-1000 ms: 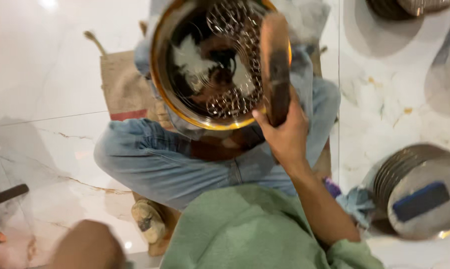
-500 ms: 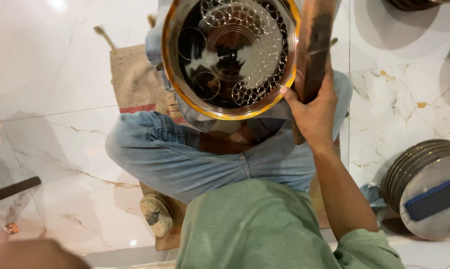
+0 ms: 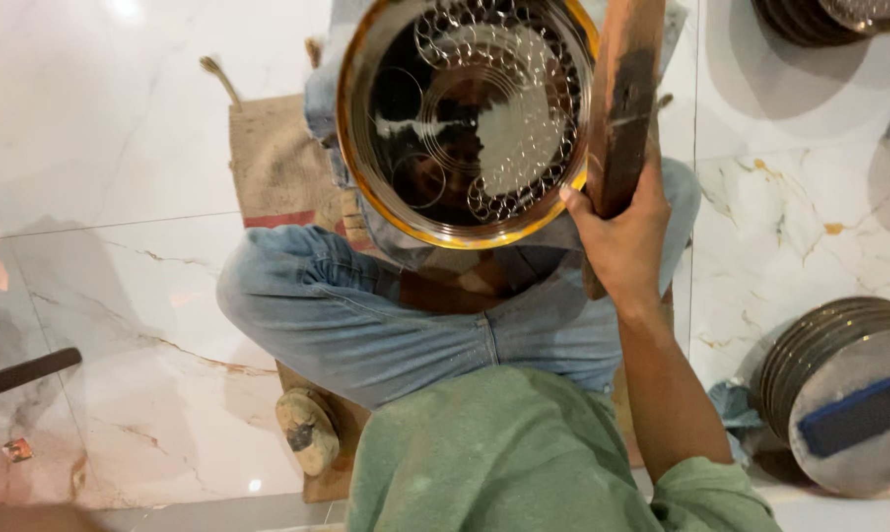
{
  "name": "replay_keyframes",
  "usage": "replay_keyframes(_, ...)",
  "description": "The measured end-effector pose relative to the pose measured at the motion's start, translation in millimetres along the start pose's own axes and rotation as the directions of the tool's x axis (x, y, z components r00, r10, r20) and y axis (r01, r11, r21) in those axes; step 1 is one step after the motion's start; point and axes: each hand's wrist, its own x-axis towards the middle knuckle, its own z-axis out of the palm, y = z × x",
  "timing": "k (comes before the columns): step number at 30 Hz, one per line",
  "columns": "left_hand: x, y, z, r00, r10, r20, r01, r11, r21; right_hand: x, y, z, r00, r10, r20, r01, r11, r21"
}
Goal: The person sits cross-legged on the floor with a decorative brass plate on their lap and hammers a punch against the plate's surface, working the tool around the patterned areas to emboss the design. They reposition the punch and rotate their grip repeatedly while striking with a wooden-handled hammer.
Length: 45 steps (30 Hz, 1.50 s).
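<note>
A round, shiny metal plate (image 3: pixel 465 118) with a brass-coloured rim and an engraved ring pattern rests tilted on my crossed legs in blue jeans (image 3: pixel 366 315). My right hand (image 3: pixel 617 246) grips the lower part of a worn, upright wooden block (image 3: pixel 627 89). The block stands against the plate's right rim. My left hand is out of view. What holds the plate up is hidden.
I sit on a burlap mat (image 3: pixel 277 167) on a white marble floor. A stack of metal plates (image 3: pixel 820 345) with a blue block (image 3: pixel 859 414) on top lies at the right. Another stack (image 3: pixel 810 20) sits at the top right. A dark rod (image 3: pixel 21 374) lies at the left.
The plate and the wooden block sit higher and further right in the view, and the plate's face looks brighter. A blurred limb at the lower left has almost left the frame.
</note>
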Motion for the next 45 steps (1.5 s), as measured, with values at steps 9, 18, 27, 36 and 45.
replay_keyframes(9, -25, -25, 59, 0.988, -0.078, 0.134, 0.079, 0.997, -0.002, 29, -12, -1, 0.999, -0.037, -0.01, 0.035, 0.988, -0.151)
replay_keyframes(18, -19, -103, 169, 0.731, -0.038, 0.681, -0.089, 0.985, 0.15, 49, -19, -10, 0.993, -0.091, 0.069, 0.103, 0.976, -0.194)
replay_keyframes(27, -29, -170, 207, 0.498, -0.151, 0.854, -0.057, 0.977, 0.206, 33, 4, -33, 0.963, -0.267, -0.023, 0.256, 0.941, -0.222)
replay_keyframes(36, -45, -186, 202, 0.569, -0.162, 0.806, -0.018, 0.978, 0.209, 30, 14, -75, 0.991, 0.082, 0.107, -0.064, 0.984, -0.165)
replay_keyframes(45, -36, -191, 209, 0.502, -0.122, 0.856, -0.079, 0.979, 0.186, 46, -34, -71, 0.966, -0.15, 0.212, 0.213, 0.925, -0.315)
